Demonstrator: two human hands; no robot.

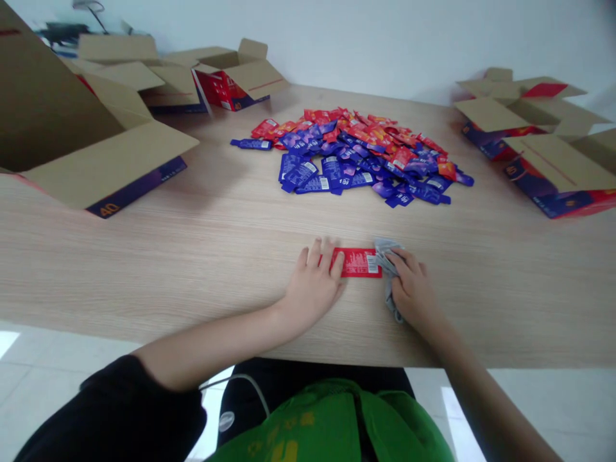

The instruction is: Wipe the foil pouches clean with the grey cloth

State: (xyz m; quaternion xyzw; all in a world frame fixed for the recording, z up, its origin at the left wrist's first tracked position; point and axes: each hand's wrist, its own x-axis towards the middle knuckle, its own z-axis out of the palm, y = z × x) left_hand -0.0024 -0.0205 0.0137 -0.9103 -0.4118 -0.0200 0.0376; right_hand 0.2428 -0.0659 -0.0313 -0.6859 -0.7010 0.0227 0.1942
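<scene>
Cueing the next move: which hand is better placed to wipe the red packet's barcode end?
Probably the right hand: it holds the gray cloth at that end, while the left hand lies over the other end of the red packet.

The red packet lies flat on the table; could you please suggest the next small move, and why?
Probably wipe the grey cloth along the red packet: the left hand covers one end, and the right hand holds the cloth at the other.

Wood-grain table (202,256), open cardboard boxes (115,160), red-and-blue packet pile (356,151), single red packet (357,262), grey cloth (387,251)
</scene>
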